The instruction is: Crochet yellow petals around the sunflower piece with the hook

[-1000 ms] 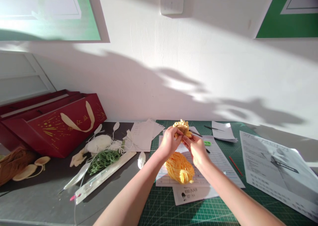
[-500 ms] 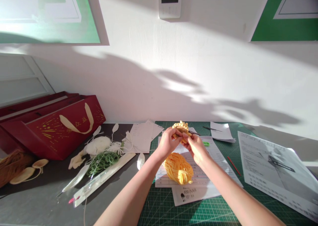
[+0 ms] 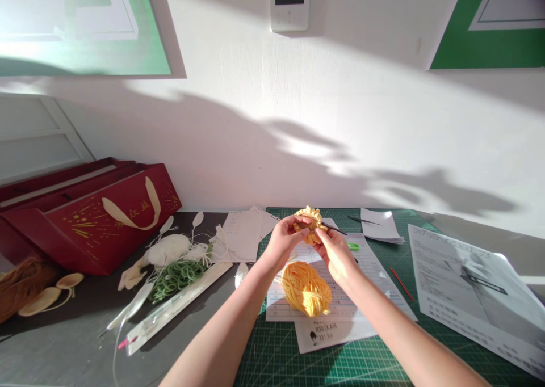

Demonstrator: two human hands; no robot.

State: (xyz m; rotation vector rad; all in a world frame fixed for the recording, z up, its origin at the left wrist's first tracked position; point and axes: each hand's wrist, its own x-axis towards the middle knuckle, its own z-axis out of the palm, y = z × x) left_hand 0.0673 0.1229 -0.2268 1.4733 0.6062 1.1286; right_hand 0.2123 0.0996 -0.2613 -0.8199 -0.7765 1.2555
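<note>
Both hands hold a yellow crocheted flower (image 3: 313,212) with ruffled petals and a brownish centre, raised above the back of the green cutting mat (image 3: 281,364). My left hand (image 3: 284,240) grips its left side between thumb and fingers. My right hand (image 3: 335,252) pinches its lower right edge. Close to the flower, a thin dark tool (image 3: 334,228) sticks out to the right; whether a hand holds it I cannot tell. Below the hands, a ball of yellow yarn (image 3: 306,289) rests on printed sheets (image 3: 340,307).
Green yarn (image 3: 176,279), white yarn (image 3: 168,251) and a long pale packet (image 3: 179,307) lie on the left. Behind them stand dark red gift bags (image 3: 106,217). On the right are a red crochet hook (image 3: 401,285), papers (image 3: 381,225) and a large printed sheet (image 3: 472,285).
The left fingers have shifted on the flower and spread slightly apart from the right ones. More of the flower's centre shows. A pale strand at the lower left has swung left.
</note>
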